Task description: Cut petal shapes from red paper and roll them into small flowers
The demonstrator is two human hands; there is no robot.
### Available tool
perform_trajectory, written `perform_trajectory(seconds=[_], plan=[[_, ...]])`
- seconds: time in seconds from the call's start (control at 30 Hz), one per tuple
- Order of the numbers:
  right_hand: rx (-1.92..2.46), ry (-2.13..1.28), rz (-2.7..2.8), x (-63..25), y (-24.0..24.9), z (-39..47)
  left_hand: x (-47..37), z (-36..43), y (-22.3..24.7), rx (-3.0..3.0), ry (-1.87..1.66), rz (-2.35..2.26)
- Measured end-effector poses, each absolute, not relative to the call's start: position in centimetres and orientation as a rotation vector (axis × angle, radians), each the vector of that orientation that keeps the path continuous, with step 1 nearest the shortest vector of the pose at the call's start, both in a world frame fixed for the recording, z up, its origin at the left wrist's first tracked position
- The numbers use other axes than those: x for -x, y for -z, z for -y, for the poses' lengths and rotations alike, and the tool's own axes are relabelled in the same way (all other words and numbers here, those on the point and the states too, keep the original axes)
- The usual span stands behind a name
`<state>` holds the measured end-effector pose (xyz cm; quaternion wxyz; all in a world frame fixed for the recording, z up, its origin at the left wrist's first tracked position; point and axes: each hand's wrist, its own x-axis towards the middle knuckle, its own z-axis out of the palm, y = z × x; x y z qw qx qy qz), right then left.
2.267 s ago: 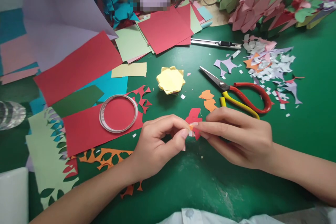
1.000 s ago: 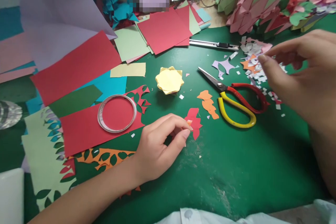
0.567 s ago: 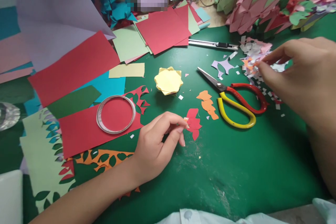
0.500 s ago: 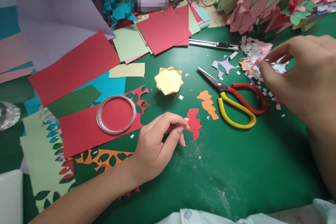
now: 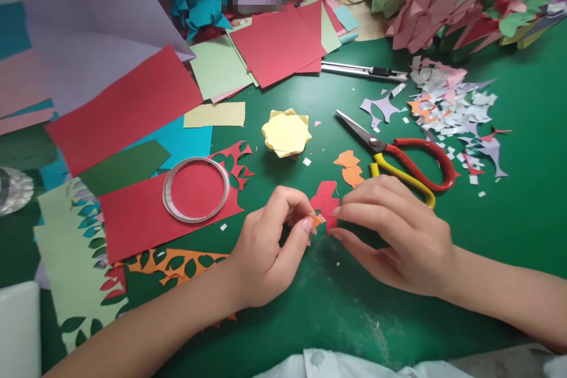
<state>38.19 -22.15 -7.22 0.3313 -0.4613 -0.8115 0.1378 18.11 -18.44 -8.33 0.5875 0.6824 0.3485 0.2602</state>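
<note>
Orange paper scrap (image 5: 317, 221) pinched by left hand (image 5: 266, 248), right hand (image 5: 394, 230) beside.

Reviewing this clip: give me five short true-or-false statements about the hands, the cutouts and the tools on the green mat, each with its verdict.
1. The left hand pinches a small orange paper scrap between thumb and forefinger. True.
2. The right hand holds the red-and-yellow-handled scissors. False: the scissors lie on the green table mat just beyond that hand, unheld.
3. The yellow folded paper flower lies beyond both hands. True.
4. The silver tape ring rests on a blue sheet. False: it lies on a red paper sheet.
5. The red paper cutout lies near the fingertips of both hands. True.
</note>
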Motion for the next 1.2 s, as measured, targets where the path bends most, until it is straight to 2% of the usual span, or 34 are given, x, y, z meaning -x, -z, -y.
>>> perform_trajectory(seconds=[0.27, 0.57, 1.2], plan=[[1.067, 0.011, 2.206, -38.11, 7.53, 22.14, -18.2, 18.3, 8.01, -1.691, -0.54, -0.767], [1.046, 0.102, 2.181, -38.05, 7.53, 22.08, -18.3, 18.03, 7.65, -1.778, -0.558, -0.74], [1.037, 0.288, 2.244, -38.68, 7.24, 21.97, -18.82, 17.8, 7.82, -1.858, -0.854, -0.735]])
